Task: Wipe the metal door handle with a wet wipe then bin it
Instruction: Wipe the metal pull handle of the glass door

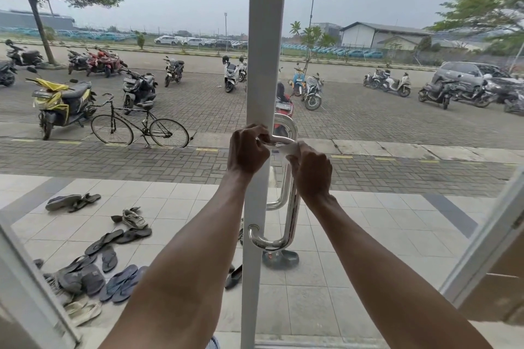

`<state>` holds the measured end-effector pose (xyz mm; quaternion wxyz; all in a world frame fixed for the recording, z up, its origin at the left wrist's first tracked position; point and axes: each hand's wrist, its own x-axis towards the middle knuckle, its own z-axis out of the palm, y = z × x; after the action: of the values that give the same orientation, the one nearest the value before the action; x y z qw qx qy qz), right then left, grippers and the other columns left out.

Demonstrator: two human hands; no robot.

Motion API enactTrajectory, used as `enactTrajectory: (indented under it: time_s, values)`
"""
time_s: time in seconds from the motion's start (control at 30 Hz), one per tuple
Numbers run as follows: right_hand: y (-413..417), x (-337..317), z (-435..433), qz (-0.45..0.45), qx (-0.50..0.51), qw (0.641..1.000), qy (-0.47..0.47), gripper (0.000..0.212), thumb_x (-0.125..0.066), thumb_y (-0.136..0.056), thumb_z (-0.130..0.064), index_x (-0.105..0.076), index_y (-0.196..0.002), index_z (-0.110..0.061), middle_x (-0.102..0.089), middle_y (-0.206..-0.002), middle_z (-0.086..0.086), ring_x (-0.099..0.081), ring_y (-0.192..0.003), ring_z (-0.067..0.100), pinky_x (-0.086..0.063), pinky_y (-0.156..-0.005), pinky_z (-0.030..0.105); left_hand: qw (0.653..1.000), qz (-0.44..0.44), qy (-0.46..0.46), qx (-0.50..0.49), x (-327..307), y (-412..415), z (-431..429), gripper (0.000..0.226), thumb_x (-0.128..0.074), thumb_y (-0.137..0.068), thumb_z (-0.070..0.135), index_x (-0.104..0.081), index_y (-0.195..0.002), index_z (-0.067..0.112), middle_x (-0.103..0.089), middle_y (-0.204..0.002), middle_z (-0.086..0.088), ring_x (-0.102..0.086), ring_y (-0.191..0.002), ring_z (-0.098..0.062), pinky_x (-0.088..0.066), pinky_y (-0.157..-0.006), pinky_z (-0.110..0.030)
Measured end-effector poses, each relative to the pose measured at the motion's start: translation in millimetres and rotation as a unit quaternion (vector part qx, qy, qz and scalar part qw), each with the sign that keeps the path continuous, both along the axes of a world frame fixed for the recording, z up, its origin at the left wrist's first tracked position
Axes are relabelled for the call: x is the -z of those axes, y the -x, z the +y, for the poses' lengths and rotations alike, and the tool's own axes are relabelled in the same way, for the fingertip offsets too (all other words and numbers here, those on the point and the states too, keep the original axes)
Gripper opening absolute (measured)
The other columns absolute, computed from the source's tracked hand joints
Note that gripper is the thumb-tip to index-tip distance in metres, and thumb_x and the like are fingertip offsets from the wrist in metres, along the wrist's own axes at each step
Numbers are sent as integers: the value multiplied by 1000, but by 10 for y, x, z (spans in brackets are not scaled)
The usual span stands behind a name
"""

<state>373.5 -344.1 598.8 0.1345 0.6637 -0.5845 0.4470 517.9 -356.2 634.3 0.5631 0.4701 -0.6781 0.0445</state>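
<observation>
Apparently the wiping step is underway: both hands, left hand (248, 150) and right hand (312, 170), keep fingers clamped on the white wet wipe (289, 148) around the metal door handle's (289, 207) top bend, so the next move should be toward 6 o'clock.

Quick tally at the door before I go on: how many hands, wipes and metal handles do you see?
Hands: 2, the left hand and the right hand
wipe: 1
handles: 2, a long one and a shorter one behind it
Total: 5
</observation>
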Motion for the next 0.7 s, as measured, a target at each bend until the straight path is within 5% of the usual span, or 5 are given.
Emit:
enactTrajectory:
  time_s: [0.23,0.7]
  values:
    - [-94,-85,-91,43,0,999,11,36,-73,-83,-26,-64,-113,-10,-73,-95,13,-70,-82,33,-56,-68,37,1000,2,6,11,7,-4,-12,36,-42,-68,1,-75,-81,2,-75,-87,-8,-71,-79,-25,-56,-73,-25]
    - [-159,3,3,-181,-16,982,46,50,-80,-75,-18,-52,-115,-7,-74,-84,13,-71,-70,30,-52,-59,29,1000,-1,16,13,47,-20,-75,31,-46,-67,-6,-73,-78,3,-75,-87,-8,-71,-78,-24,-56,-69,-25]
